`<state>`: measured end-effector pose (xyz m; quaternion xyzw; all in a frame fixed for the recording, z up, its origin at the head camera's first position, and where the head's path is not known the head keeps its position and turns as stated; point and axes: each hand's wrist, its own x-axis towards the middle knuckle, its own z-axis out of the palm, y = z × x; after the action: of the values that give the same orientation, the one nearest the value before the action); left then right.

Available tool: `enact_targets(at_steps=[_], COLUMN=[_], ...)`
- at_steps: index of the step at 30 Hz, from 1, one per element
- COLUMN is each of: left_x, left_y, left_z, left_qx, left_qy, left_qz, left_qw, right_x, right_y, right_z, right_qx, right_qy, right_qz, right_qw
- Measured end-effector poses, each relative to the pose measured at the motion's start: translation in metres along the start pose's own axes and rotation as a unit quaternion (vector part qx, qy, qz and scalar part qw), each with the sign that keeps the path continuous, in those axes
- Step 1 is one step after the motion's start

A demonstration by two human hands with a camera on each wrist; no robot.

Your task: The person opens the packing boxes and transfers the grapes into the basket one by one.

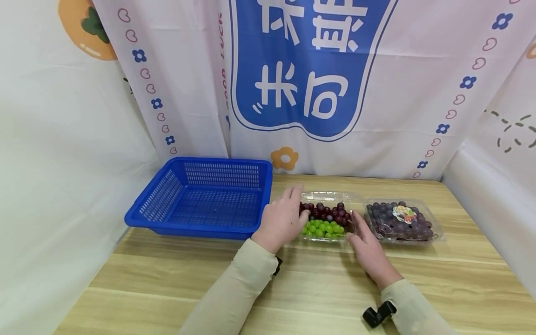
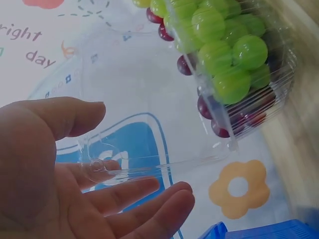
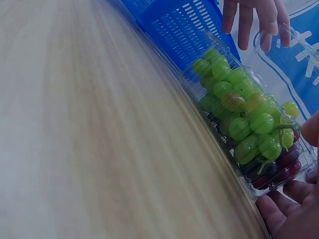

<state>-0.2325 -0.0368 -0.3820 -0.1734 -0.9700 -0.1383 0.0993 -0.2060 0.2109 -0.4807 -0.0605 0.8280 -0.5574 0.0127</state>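
A clear plastic clamshell box (image 1: 331, 236) stands on the table with its lid (image 2: 149, 99) raised. Inside lie green grapes (image 1: 321, 228) at the front and dark red grapes (image 1: 324, 211) behind them. My left hand (image 1: 281, 218) is at the box's left side; in the left wrist view its thumb and loosely extended fingers spread about the lid's edge, without a pinch. With thumb and fingers, my right hand (image 1: 370, 253) holds the right end of the box, low by the table in the right wrist view (image 3: 299, 206).
Left of the hands sits a blue plastic basket (image 1: 201, 230) with slotted walls. On the right is a closed clear box of dark grapes (image 1: 399, 225) with a round label. A printed cloth (image 1: 201, 93) hangs behind the wooden table (image 1: 318, 284).
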Motion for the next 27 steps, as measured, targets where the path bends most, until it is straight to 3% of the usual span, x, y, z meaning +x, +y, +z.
enact_targets(at_steps=[18, 24, 27], left_x=[-0.002, -0.002, -0.002], left_y=[0.0, 0.003, 0.007], left_z=[-0.015, -0.012, -0.006], left_qx=[-0.025, -0.013, 0.009], left_qy=[0.048, 0.05, 0.047], left_qz=[-0.008, 0.014, 0.045], left_qw=[0.9985, 0.9986, 0.9979], right_x=[0.0, -0.001, -0.001], right_y=[-0.001, -0.002, -0.001], right_z=[0.0, -0.001, 0.0], right_qx=[0.012, 0.021, 0.024], right_qy=[0.0, -0.005, -0.005], right_qz=[-0.008, -0.007, -0.007], right_qw=[0.9999, 0.9997, 0.9997])
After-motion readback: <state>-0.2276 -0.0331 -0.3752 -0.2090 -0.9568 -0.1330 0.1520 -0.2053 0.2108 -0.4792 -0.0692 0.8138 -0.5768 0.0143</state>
